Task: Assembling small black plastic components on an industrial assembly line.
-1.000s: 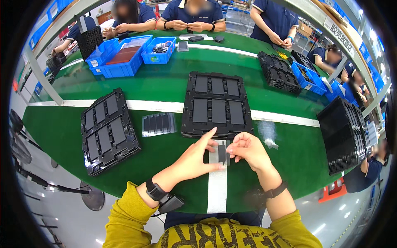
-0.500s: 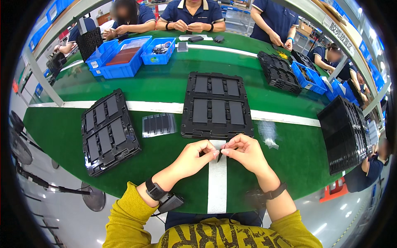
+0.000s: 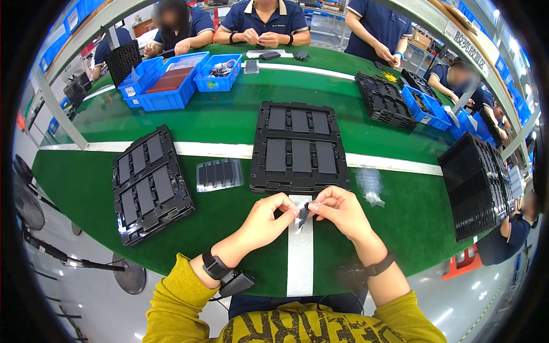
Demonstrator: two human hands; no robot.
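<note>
Over the white stripe at the near table edge, my left hand (image 3: 270,222) and my right hand (image 3: 342,212) meet, each with thumb and finger pinched. Between them is a small black strip (image 3: 303,215), with a shiny, see-through film (image 3: 298,227) hanging from it on the left-hand side. Just beyond my fingers lies a black plastic tray (image 3: 260,186), with flat dark grey rectangular panels (image 3: 300,155) in its pockets. Left of that tray rests a clear sheet (image 3: 201,182) bearing several black strips.
Another black tray with panels (image 3: 166,212) lies at the left. Crumpled clear film (image 3: 370,184) is right of the middle tray. A tall stack of black trays (image 3: 474,188) stands far right. Blue bins (image 3: 194,86) sit at the back, where several co-workers are busy.
My fingertips have moved slightly apart. The black strip has turned and shows more of its face, and the shiny film now hangs visibly below it.
</note>
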